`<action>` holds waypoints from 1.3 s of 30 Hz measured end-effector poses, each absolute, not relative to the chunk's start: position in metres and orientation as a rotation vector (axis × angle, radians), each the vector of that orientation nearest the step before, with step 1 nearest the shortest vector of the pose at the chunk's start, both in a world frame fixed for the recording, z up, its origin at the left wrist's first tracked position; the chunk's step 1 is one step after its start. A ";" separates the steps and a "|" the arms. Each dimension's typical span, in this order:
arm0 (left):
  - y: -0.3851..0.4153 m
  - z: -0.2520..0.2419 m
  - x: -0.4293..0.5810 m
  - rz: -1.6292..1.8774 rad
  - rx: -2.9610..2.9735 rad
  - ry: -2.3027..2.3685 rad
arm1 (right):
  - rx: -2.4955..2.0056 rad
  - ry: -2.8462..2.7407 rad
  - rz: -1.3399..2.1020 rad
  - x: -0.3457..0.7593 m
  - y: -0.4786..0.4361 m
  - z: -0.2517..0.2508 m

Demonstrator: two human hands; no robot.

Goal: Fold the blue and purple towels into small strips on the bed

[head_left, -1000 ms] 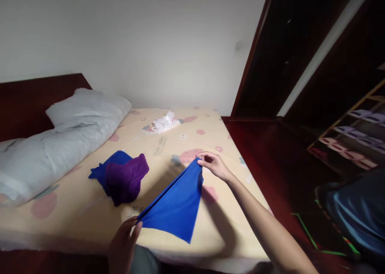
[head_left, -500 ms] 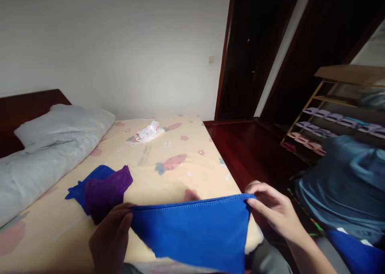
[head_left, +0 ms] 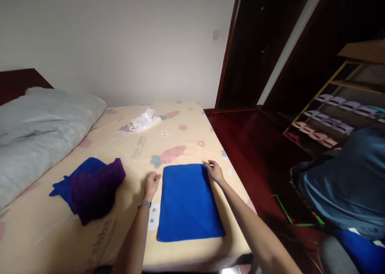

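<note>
A blue cloth [head_left: 188, 202] lies flat as a neat rectangle on the cream patterned bed sheet [head_left: 186, 142], near the bed's front right corner. My right hand [head_left: 214, 171] rests at the cloth's far right corner with its fingers pinched on the edge. My left hand [head_left: 152, 182] sits on the sheet just left of the cloth's far left corner. Its fingers are curled and a small gap separates it from the cloth. A thin band circles my left wrist.
A crumpled purple cloth [head_left: 98, 186] lies on another blue cloth [head_left: 64, 186] to the left. A grey pillow [head_left: 39, 125] fills the bed's left side, a white plastic bag [head_left: 144, 120] lies further back. Right of the bed: dark wooden floor [head_left: 255, 146], a shoe rack [head_left: 333, 117], a blue bundle [head_left: 345, 186].
The blue cloth was stretched in the air between both hands; now it lies flat on the bed. My left hand has come off it, and my right hand stays at its corner.
</note>
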State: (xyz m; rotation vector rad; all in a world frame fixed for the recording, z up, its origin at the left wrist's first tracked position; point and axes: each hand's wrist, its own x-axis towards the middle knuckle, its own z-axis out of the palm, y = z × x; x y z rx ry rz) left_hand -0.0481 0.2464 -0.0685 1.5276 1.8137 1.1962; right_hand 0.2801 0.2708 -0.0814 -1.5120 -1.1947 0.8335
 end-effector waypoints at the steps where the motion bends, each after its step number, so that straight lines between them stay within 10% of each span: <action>1: 0.231 -0.083 -0.051 1.159 1.549 1.835 | -1.556 -1.197 0.798 0.277 0.262 -0.095; 11: 0.030 -0.182 -0.066 0.882 1.855 2.018 | -1.980 -1.429 0.710 0.278 0.021 -0.177; 24: 0.019 -0.179 -0.083 1.150 1.463 1.870 | -1.745 -1.106 1.039 0.289 0.015 -0.185; 39: -0.018 -0.172 -0.092 0.716 2.457 1.818 | -1.694 -1.869 0.376 0.281 -0.025 -0.177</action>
